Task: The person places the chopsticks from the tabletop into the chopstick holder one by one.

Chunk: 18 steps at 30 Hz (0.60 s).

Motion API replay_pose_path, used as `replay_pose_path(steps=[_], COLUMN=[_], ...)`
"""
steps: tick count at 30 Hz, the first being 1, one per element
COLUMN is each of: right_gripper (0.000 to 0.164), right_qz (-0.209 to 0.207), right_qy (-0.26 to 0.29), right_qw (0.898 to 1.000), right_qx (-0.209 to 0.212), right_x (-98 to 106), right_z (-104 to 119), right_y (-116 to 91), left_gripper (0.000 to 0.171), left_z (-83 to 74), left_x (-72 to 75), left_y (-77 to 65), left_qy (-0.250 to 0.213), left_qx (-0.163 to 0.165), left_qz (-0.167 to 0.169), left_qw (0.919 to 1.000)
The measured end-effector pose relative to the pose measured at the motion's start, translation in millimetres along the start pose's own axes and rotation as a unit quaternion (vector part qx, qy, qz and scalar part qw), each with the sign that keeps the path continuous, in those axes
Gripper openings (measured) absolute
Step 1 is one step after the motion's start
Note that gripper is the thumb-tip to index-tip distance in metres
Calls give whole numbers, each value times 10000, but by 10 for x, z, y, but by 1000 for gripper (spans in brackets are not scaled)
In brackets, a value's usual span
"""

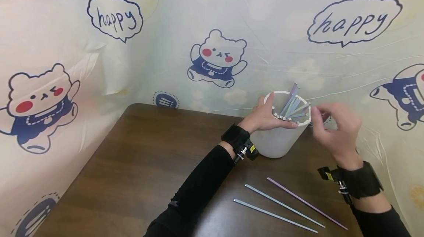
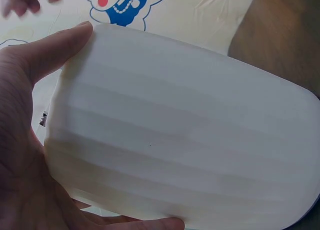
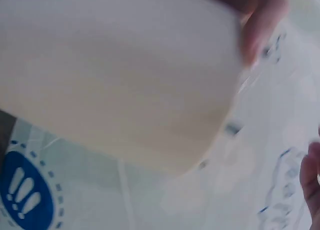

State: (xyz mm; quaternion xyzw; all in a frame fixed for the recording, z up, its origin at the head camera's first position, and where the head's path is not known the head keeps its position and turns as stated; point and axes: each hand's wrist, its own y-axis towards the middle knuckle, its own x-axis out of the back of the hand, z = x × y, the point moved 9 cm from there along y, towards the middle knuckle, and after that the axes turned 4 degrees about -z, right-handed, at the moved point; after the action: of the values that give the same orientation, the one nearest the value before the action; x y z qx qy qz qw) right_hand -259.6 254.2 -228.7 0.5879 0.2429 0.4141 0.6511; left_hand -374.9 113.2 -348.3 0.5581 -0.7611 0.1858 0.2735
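Observation:
A white bin [image 1: 276,143], tilted a little in the head view, holds several thin blue, violet and greenish sticks [image 1: 291,103] that lean over its rim. My left hand [image 1: 265,115] grips the bin at the rim, thumb and fingers spread around its side. In the left wrist view, the bin's smooth wall [image 2: 175,125] fills most of the picture. My right hand [image 1: 336,128] is just right of the rim, its fingers bent and blurred, with nothing visible between them. Three loose sticks lie in front: a violet stick [image 1: 306,202] and two pale blue sticks [image 1: 285,205].
The brown wooden table [image 1: 159,156] extends to the left. A pale cloth backdrop [image 1: 281,20] with printed cartoon bears and "happy" bubbles hangs behind and on both sides, close to the bin.

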Motion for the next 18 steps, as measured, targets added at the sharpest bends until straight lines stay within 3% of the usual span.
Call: replay_pose_path(steps=[3,5,8,11,14,16,18], right_gripper=[44,41,34,31,25,18,15], right_qz=[512,1208,2323,3422,4550,5276,5965], right_qy=[425,682,786,515,77,-219,-470], right_qw=[9955,9864,9658,9369,8905,8486,7981], right_qx=[667,886,844,502,26,-311,-713], right_x=[-129,-254,-445,-618,-760,-821,-849], right_z=[309,410,419,327,189,79,-32], right_y=[-111,-275,-591,-917,-1251,-1474,-1689], left_gripper=[126,126,127,125,125,124,124], left_z=[-2,-4,-6,-2,1,0,3], left_x=[-1,3,6,10,9,4,-2], left_y=[5,9,21,28,27,26,20], left_qy=[96,142,114,84,114,139,151], left_qx=[-23,-37,-37,-13,7,-1,11], left_qz=[26,10,-29,-68,-62,-55,-35], left_qw=[9999,9999,9999,9999,9999,9999,9999])
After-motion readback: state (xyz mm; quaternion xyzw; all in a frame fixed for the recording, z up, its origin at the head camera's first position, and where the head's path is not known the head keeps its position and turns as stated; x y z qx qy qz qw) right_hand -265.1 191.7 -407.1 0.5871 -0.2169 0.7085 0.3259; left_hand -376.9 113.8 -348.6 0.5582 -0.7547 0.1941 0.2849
